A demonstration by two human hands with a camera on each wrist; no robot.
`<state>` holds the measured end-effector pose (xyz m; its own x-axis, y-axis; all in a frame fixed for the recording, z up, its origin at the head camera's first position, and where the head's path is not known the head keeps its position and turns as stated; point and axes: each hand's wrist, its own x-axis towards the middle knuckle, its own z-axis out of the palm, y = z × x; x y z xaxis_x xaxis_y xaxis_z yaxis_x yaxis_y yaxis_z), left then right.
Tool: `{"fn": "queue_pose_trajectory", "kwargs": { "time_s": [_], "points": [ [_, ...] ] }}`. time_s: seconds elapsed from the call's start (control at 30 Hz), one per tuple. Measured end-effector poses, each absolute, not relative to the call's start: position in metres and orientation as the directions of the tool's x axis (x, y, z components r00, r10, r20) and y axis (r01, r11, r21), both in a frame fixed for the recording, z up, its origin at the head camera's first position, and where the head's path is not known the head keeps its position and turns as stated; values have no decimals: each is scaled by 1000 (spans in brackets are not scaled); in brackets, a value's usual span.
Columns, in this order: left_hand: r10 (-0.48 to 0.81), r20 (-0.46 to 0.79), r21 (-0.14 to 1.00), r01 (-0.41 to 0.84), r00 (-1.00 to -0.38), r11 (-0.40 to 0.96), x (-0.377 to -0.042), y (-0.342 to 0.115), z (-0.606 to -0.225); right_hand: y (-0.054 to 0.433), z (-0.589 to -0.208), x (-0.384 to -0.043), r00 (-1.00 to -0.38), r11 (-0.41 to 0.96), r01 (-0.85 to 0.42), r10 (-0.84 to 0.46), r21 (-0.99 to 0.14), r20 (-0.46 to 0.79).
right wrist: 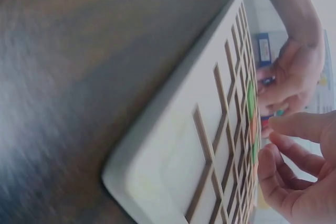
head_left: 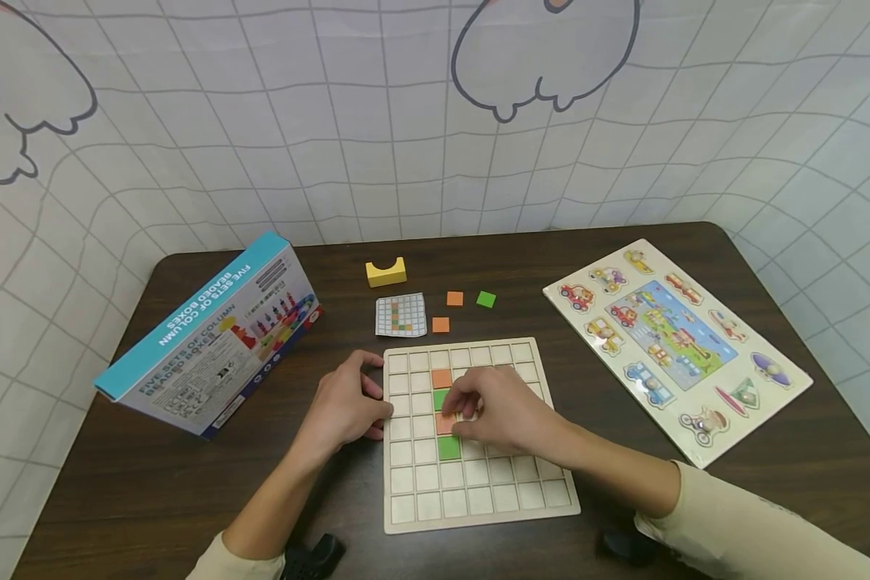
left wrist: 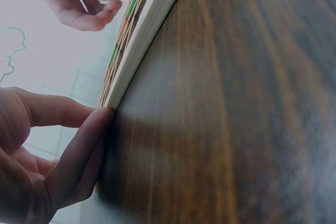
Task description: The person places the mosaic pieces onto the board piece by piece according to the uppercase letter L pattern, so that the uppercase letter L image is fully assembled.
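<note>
head: bright, soft, even light; wide-angle bowing across grid-patterned cloth backdrop (head_left: 420, 193) | left wrist: dim, hazy; background washed out; pale glare on wood-grain tabletop (left wrist: 199, 108), lower right | right wrist: tabletop blurred, bluish sheen at left; gridded wooden board (right wrist: 178, 145) soft at near corner; background overexposed

Cream sleeves (head_left: 761, 524), bare forearms (head_left: 609, 467); black wrist-worn devices (head_left: 326, 556), apparently blocky in shape

My sleeves (head_left: 754, 515) look like matt cloth. I see a pale, smooth wooden grid board (head_left: 480, 502) with flat, matt tiles (head_left: 441, 378), a dark wood-grained counter (head_left: 152, 483) with a dull sheen, a smooth cardboard box (head_left: 225, 354), a paper card (head_left: 401, 315) and a wrinkled cloth backdrop (head_left: 406, 145).
</note>
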<state>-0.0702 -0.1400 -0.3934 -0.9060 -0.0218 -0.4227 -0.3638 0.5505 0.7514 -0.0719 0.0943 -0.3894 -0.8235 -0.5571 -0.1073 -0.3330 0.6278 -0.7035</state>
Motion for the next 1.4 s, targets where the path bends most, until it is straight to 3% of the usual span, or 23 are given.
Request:
{"fn": "queue_pose_trajectory", "kwargs": {
  "time_s": [0.67,0.97,1.4],
  "points": [
    [-22,-417,758,-361,-909,543,-70,-140,-395,98,-380,-118,-873,651,-315,-485,-690,-60],
    [-26,-421,755,-366,-907,544,-70,-141,-395,95,-385,-146,-898,652,-243,-431,-718,-87],
    [-25,-424,753,-368,-905,545,-70,-141,-395,82,-393,-177,-895,673,-268,-439,-689,-82]
  ]
}}
